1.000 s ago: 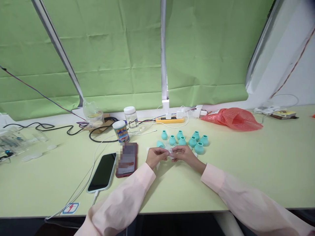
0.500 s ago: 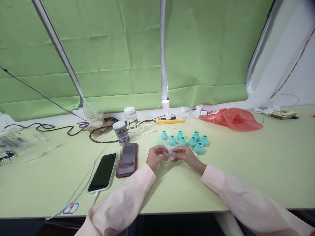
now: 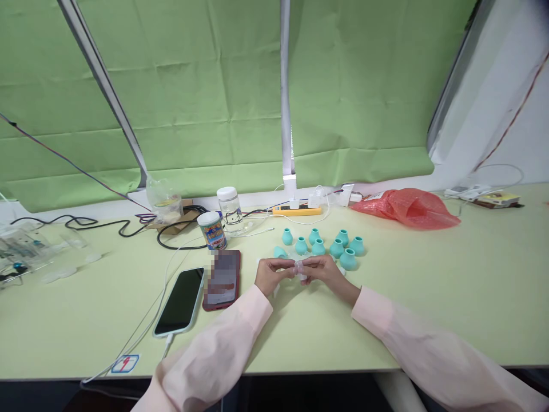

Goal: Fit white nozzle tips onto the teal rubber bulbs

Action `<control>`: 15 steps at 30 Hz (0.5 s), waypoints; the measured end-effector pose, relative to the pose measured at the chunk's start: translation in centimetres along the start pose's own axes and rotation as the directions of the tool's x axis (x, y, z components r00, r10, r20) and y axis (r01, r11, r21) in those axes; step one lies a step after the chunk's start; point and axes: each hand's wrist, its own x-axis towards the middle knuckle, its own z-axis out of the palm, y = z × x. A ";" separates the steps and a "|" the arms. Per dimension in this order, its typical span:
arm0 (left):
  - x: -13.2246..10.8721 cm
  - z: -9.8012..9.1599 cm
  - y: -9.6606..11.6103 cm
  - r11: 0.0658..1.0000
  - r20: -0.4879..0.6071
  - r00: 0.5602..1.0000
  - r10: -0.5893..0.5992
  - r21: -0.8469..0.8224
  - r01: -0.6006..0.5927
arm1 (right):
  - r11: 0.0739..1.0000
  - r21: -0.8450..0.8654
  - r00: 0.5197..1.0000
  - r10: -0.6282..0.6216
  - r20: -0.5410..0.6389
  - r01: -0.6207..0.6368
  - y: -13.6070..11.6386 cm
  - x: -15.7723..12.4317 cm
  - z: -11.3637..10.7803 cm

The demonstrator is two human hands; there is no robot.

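Note:
My left hand (image 3: pixel 274 274) and my right hand (image 3: pixel 322 271) meet over the table, fingers pinched from both sides on a small whitish translucent piece (image 3: pixel 299 269). Its exact kind is hard to make out, since fingertips cover much of it. Just beyond the hands stand several small turquoise vase-shaped pots (image 3: pixel 337 248) with narrow necks. One turquoise pot (image 3: pixel 280 252) by my left fingers looks tipped over. Some clear or whitish bits lie behind and beside the hands, partly hidden by them.
Left of my hands lie a red-cased phone (image 3: pixel 223 280) and a charging phone (image 3: pixel 180 301). Behind them stand a labelled tub (image 3: pixel 213 232) and a clear jar (image 3: pixel 230 209). A yellow power strip (image 3: pixel 297 211), cables and a red bubble-wrap bag (image 3: pixel 405 209) line the back.
The fingers of my left hand have straightened and shifted slightly on the small whitish piece. More of the tipped turquoise pot shows behind them. Both hands stay at the same spot.

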 end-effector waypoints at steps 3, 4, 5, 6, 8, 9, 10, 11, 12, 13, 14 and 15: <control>0.0 0.1 -0.1 1.000 -0.008 1.000 -0.016 -0.003 0.015 | 1.000 0.014 1.000 -0.003 0.026 0.003 -0.1 0.0 0.1; 0.0 0.0 0.0 1.000 -0.005 1.000 -0.014 0.013 0.014 | 1.000 0.018 1.000 -0.003 0.028 0.002 -0.1 0.0 0.1; 0.0 0.0 0.1 0.999 -0.007 1.000 0.003 0.053 -0.003 | 1.000 0.023 1.000 -0.004 0.025 0.003 0.0 0.0 0.1; 0.0 -0.2 0.1 0.991 -0.016 0.999 0.043 0.125 -0.041 | 1.000 0.026 1.000 -0.007 0.018 0.006 0.1 0.0 0.1; 0.1 -0.6 0.3 0.922 -0.041 0.982 0.186 0.351 -0.160 | 1.000 0.026 1.000 -0.016 0.002 0.016 0.2 0.1 0.0; 0.2 -0.9 0.4 0.846 -0.039 0.962 0.272 0.486 -0.220 | 0.999 0.026 1.000 -0.021 -0.002 0.021 0.2 0.1 0.0; 0.3 -1.2 0.4 0.747 -0.018 0.939 0.344 0.611 -0.262 | 0.999 0.026 1.000 -0.027 -0.003 0.027 0.2 0.1 -0.1; 0.5 -1.4 0.3 0.636 0.022 0.920 0.391 0.716 -0.287 | 0.999 0.028 1.000 -0.030 -0.003 0.030 0.2 0.1 -0.1; 0.6 -1.7 0.3 0.531 0.065 0.911 0.407 0.795 -0.294 | 0.999 0.031 1.000 -0.031 0.000 0.030 0.1 0.1 -0.1; 0.7 -1.9 0.1 0.434 0.107 0.910 0.401 0.852 -0.292 | 0.999 0.035 1.000 -0.029 0.005 0.029 -0.1 0.0 -0.2; 0.8 -2.1 0.0 0.350 0.143 0.914 0.379 0.892 -0.285 | 0.999 0.040 1.000 -0.026 0.008 0.026 -0.2 0.0 -0.2; 0.9 -2.2 -0.2 0.281 0.170 0.921 0.349 0.919 -0.276 | 0.999 0.047 1.000 -0.023 0.007 0.022 -0.2 0.0 -0.2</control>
